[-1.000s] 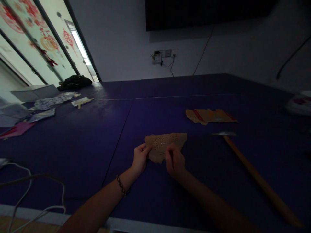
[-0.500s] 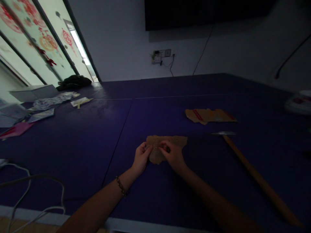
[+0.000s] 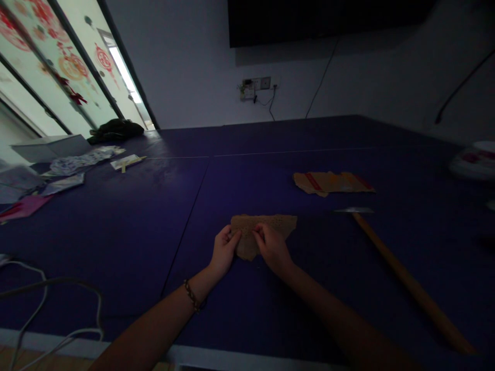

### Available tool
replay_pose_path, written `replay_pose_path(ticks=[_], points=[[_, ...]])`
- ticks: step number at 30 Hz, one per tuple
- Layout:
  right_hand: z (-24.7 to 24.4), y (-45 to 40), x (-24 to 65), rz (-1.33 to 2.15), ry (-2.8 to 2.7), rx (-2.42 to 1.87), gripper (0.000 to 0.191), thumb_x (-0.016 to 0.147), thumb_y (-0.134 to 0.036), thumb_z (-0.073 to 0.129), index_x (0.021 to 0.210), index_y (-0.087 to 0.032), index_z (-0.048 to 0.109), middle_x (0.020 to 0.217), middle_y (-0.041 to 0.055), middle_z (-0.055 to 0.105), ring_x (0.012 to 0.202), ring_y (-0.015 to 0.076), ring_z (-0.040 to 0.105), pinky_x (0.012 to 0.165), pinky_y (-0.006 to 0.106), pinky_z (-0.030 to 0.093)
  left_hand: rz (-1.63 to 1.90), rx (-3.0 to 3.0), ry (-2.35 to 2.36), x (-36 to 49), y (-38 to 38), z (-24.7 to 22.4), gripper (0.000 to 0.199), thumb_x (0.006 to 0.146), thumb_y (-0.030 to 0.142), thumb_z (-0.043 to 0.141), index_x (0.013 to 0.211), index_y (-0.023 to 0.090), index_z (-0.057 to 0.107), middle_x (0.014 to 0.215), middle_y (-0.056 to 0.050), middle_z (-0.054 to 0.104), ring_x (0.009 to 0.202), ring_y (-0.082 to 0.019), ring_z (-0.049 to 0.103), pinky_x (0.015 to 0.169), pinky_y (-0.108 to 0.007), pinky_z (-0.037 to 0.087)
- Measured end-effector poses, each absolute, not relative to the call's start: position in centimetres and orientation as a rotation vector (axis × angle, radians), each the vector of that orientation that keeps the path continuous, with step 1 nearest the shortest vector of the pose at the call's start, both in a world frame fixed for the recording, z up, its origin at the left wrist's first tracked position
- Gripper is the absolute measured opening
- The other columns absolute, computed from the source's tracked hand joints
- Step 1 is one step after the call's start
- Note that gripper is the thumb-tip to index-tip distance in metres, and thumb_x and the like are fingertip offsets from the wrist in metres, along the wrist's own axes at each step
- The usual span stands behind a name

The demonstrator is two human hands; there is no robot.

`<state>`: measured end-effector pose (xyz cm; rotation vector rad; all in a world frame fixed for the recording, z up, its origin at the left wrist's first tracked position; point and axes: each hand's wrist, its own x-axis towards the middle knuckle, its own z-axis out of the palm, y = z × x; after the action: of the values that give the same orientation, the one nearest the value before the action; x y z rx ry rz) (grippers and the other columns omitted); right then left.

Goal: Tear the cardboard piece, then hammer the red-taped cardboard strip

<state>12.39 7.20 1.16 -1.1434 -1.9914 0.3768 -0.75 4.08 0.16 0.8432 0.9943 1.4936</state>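
A torn piece of brown cardboard (image 3: 247,250), dotted with small holes or marks, lies between my two hands near the middle of the table. My left hand (image 3: 225,248) grips its left edge, thumb on top and fingers curled at the side. Over the cardboard's face, my right hand (image 3: 273,250) is closed in a pinch, thumb and index fingertips together at the surface. Whatever sits in that pinch is too small and dark to tell. To the right lies a hammer (image 3: 406,281) with a long wooden handle and a thin metal head.
Beyond the hammer lies another torn cardboard strip (image 3: 333,183) with red tape. Papers (image 3: 83,161) and a pink sheet (image 3: 29,207) are at the left of the purple table (image 3: 154,216). Cables (image 3: 58,281) loop at the near left. A blurred white item (image 3: 474,161) stands far right.
My right fingertips have drawn closer together over the cardboard. My left hand keeps its hold, and the whole view has shifted slightly.
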Motion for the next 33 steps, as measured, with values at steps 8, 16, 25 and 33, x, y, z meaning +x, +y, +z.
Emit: replay_pose_path(ticks=[8, 16, 25, 33], points=[[0.4, 7.3, 12.2, 0.322, -1.996, -1.133, 0.009, 0.08, -0.02, 0.04, 0.079, -0.018, 0.048, 0.07, 0.006, 0.06, 0.062, 0.0187, 0.059, 0.057, 0.03, 0.045, 1.527, 0.806, 1.046, -0.7, 4.3, 0.1, 0.028, 0.064, 0.03, 0.065, 0.085, 0.015, 0.057, 0.073, -0.003, 0.066, 0.064, -0.015, 0.061, 0.063, -0.026, 0.048], [0.1, 7.6, 12.1, 0.207, -2.166, -1.183, 0.015, 0.083, -0.017, 0.036, 0.084, -0.015, 0.051, 0.078, 0.0091, 0.061, 0.073, 0.0204, 0.059, 0.063, 0.03, 0.046, 1.502, 0.855, 1.053, -0.5, 4.1, 0.3, 0.026, 0.064, 0.031, 0.065, 0.083, 0.015, 0.057, 0.071, -0.002, 0.065, 0.06, -0.013, 0.06, 0.058, -0.024, 0.046], [1.1, 6.0, 12.3, 0.552, -1.842, -1.069, 0.01, 0.078, -0.025, 0.04, 0.074, -0.019, 0.047, 0.068, 0.0047, 0.052, 0.065, 0.0173, 0.052, 0.059, 0.028, 0.041, 1.661, 0.694, 1.138, -0.6, 4.6, 0.1, 0.025, 0.065, 0.029, 0.061, 0.086, 0.016, 0.055, 0.077, -0.002, 0.065, 0.065, -0.015, 0.061, 0.063, -0.027, 0.047], [4.5, 5.4, 11.7, 2.099, -1.194, -0.763, 0.013, 0.066, -0.031, 0.039, 0.061, -0.021, 0.033, 0.053, -0.0067, 0.034, 0.038, 0.0055, 0.023, 0.033, 0.017, 0.014, 1.674, 0.706, 1.162, -0.7, 4.6, 0.0, 0.023, 0.065, 0.028, 0.061, 0.083, 0.015, 0.056, 0.072, -0.001, 0.063, 0.06, -0.011, 0.058, 0.058, -0.022, 0.044]])
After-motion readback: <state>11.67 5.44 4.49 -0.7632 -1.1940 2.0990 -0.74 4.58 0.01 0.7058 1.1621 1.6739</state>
